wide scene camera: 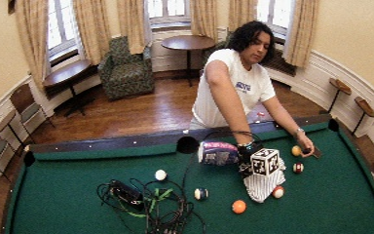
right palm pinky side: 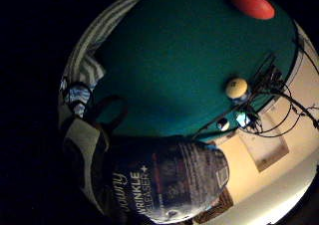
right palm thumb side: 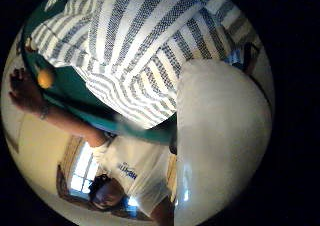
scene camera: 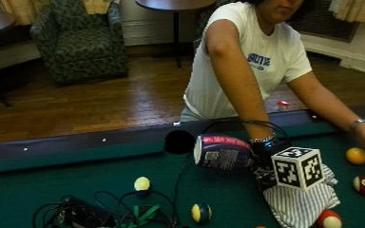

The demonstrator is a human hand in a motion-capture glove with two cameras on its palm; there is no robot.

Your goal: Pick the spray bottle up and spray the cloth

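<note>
The gloved right hand holds the spray bottle on its side above the green worktop, fingers wrapped around it, near the far edge. The striped cloth lies just beneath the hand, among billiard balls.

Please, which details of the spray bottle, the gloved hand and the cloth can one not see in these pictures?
- Nozzle of the dark-labelled spray bottle: outside view, hidden behind the black-gloved right hand.
- The hand's fingers: hidden behind the bottle.
- Striped blue-white cloth: its top covered by the marker cube.
- Bottle label: palm view, partly cut off.
</note>
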